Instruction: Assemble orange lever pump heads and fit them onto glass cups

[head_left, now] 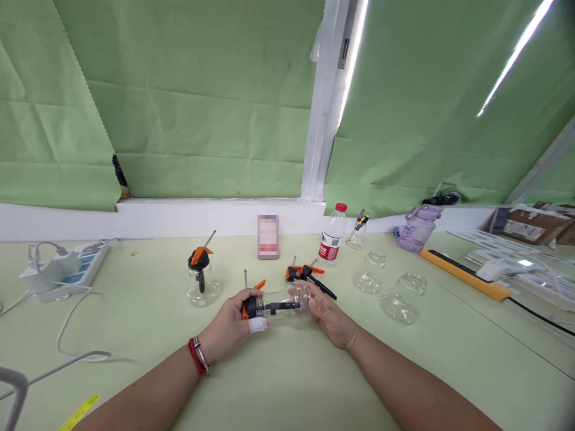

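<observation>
The pale green table (287, 383) fills the lower half of the frame, with green curtains (202, 120) across the top. Your two forearms come in from the bottom edge and meet at centre frame.

There, lying on its side just above the table, is the clear glass jar (291, 306) with a black-and-orange clamp (258, 306) at its mouth. Your right hand (330, 314) cups the jar's closed end, fingers curled around the glass. Your left hand (227, 323) grips the clamp end, fingers wrapped around it, and one fingertip is bandaged white. Judging from this, keep the right hand steady as the anchor and let the left do the work on the clamp, holding its bar in line with the jar's axis so the glass does not twist out.

Left of centre, a second jar with a clamp (203, 278) stands upright. Right of centre sit two empty glass jars (398, 296), a water bottle (332, 239) and a loose clamp (309, 274).
</observation>
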`<state>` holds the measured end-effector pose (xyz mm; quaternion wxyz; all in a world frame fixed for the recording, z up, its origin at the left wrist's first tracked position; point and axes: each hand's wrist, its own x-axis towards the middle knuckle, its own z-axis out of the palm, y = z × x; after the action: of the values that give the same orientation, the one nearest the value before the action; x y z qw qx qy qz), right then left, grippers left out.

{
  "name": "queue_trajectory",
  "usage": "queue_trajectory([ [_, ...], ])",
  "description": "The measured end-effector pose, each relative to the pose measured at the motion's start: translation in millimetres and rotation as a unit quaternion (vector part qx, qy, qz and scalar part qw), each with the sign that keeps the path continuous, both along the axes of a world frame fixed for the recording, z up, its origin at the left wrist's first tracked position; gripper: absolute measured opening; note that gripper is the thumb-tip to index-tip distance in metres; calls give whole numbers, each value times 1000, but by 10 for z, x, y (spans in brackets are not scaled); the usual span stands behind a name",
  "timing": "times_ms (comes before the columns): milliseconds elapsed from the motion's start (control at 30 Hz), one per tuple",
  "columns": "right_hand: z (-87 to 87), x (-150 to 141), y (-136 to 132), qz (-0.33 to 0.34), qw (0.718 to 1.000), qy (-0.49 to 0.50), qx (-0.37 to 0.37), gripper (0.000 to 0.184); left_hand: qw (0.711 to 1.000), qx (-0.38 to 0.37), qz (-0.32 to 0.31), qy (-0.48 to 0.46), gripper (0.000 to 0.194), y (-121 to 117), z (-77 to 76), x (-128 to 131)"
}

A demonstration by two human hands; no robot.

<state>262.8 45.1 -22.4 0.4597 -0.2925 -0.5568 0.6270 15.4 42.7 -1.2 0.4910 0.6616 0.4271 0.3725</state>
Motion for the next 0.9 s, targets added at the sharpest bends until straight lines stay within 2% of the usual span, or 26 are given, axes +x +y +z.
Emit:
queue_trajectory([
  [100,-1,9,4,25,1000,10,7,75,1000,-7,7,-2,49,7,9,-4],
  [167,-1,12,11,32,999,4,10,78,1000,-9,10,-3,51,10,13,-8],
  [467,-53,31,50,16,1000,-19,11,70,1000,9,1,14,51,14,15,-25],
  [900,37,-19,8,-26,997,-67,32,50,1000,-7,-11,7,51,-13,12,-7],
])
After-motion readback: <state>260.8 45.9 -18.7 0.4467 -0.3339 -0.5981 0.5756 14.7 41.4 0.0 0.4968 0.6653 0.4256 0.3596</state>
